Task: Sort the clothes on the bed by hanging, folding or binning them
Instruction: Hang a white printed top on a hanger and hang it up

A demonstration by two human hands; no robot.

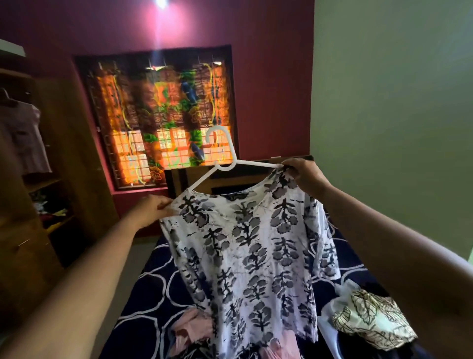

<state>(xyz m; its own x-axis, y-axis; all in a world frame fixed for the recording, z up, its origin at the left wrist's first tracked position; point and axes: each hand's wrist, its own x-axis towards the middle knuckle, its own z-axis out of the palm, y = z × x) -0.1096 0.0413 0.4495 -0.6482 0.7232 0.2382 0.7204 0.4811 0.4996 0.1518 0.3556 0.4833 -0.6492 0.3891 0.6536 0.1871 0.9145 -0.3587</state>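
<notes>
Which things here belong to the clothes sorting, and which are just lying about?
Job: printed top, white hanger, left hand, right hand, pink garment, leaf-print cloth, bed, open wardrobe.
Background: curtain, ceiling light, green wall.

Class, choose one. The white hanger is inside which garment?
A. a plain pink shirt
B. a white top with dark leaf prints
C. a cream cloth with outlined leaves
B: the hanger runs into the neckline of the printed top, which the left hand and right hand hold at its shoulders.

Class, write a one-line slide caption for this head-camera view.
Left hand and right hand hold a grey-printed white top by its shoulders on a white hanger above the bed.
</notes>
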